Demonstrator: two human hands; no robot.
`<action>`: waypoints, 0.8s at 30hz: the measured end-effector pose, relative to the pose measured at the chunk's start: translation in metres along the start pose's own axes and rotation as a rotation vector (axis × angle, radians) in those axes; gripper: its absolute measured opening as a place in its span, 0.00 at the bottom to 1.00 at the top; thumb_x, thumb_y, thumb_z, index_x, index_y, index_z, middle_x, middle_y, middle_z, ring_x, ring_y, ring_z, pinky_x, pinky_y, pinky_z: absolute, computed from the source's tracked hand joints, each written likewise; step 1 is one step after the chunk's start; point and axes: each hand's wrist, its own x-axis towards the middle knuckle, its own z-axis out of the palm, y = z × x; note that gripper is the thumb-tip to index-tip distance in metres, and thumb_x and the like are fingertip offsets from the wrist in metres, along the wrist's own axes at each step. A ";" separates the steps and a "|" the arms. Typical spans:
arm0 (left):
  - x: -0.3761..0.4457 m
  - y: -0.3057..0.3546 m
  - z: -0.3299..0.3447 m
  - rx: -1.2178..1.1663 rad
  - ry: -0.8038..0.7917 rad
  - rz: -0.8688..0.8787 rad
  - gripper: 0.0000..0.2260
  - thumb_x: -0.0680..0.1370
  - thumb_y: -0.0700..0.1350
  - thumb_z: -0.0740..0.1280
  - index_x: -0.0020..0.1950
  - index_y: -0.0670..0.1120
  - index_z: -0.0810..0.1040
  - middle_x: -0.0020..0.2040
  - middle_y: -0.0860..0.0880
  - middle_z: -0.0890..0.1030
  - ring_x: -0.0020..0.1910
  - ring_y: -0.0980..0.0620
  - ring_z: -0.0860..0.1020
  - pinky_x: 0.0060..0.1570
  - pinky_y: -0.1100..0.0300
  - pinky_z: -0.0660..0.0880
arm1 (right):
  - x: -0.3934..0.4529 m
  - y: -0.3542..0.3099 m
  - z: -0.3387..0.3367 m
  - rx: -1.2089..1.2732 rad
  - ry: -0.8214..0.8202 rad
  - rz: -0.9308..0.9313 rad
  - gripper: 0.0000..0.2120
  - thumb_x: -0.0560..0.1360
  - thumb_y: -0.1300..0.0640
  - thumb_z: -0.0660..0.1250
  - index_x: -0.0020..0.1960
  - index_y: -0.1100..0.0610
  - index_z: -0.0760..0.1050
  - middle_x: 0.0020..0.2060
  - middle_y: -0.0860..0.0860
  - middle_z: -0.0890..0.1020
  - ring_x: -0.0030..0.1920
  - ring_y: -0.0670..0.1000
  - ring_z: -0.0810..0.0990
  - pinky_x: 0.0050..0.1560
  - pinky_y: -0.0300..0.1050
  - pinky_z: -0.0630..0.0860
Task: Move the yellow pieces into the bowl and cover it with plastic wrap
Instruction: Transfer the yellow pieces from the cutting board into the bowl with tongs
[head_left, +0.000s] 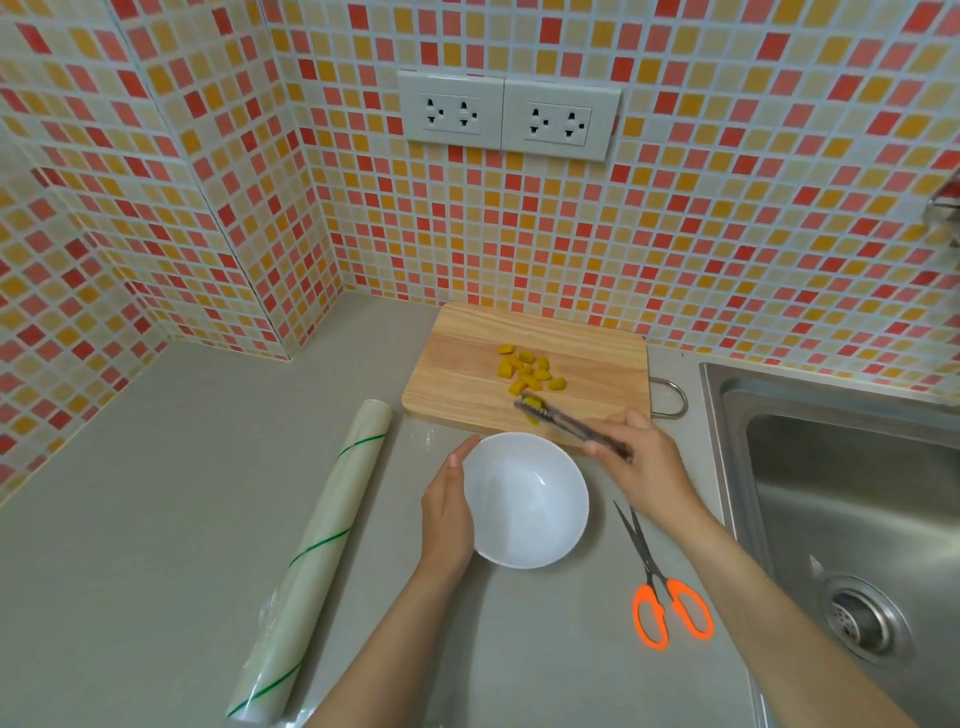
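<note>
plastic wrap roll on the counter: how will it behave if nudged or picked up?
The plastic wrap roll is a long cylinder lying flat on the counter, so a sideways nudge would probably roll it. It looks light for its length and likely stiff. Loose film at its near end may cling or trail when lifted.

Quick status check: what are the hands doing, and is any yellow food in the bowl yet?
Left hand steadies white bowl. Right hand holds tongs, pinching one yellow piece. Bowl empty; other pieces on cutting board. Nothing in the way.
</note>
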 end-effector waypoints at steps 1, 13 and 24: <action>0.000 0.001 0.000 0.001 -0.004 -0.002 0.16 0.82 0.48 0.50 0.59 0.53 0.77 0.56 0.57 0.80 0.53 0.65 0.78 0.45 0.73 0.74 | -0.010 -0.002 0.001 0.000 -0.062 -0.011 0.14 0.73 0.63 0.68 0.58 0.57 0.79 0.42 0.55 0.75 0.44 0.49 0.75 0.44 0.24 0.67; -0.003 0.003 0.001 0.027 0.021 0.000 0.16 0.82 0.49 0.50 0.55 0.59 0.77 0.54 0.61 0.79 0.54 0.65 0.77 0.46 0.72 0.74 | 0.029 0.009 0.006 -0.182 -0.010 0.075 0.16 0.74 0.60 0.67 0.61 0.58 0.76 0.47 0.57 0.73 0.48 0.54 0.74 0.42 0.34 0.61; -0.002 0.001 0.001 0.039 0.027 0.005 0.15 0.82 0.49 0.51 0.55 0.59 0.77 0.53 0.63 0.80 0.51 0.69 0.77 0.45 0.76 0.72 | 0.065 0.012 0.044 -0.317 -0.019 0.109 0.15 0.75 0.61 0.65 0.61 0.60 0.77 0.49 0.59 0.74 0.52 0.59 0.75 0.50 0.42 0.68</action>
